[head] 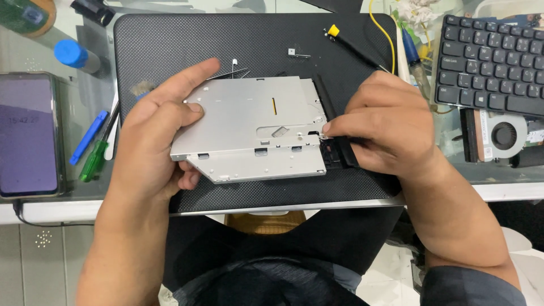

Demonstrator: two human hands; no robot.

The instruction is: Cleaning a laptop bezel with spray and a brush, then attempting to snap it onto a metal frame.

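The left hand [152,131] grips the silver optical drive [255,129] by its left end, thumb laid along the top edge and fingers curled beneath, so the metal case hangs just above the closed black laptop lid [170,51]. At the far end from that grip, the right hand [385,122] has thumb and forefinger pressed together on the drive's black front bezel [334,153], pinching it where it meets the metal corner. In this one head view, beyond the left-hand grip lie a green screwdriver [93,161], a blue pry tool [88,137] and a phone [28,136] on the glass table [73,192]; beyond the right-hand pinch sit a loose keyboard [493,62] and a cooling fan [503,136]. Above the drive, on the lid, rest a small metal bracket [297,54] and a yellow-tipped tool [345,41]. The risk I judge here is at the pinch: a pull at an angle could snap the bezel's thin plastic clips, and since only one end is held firmly, a slip could drop the drive onto the lid or knock the bracket off the edge.
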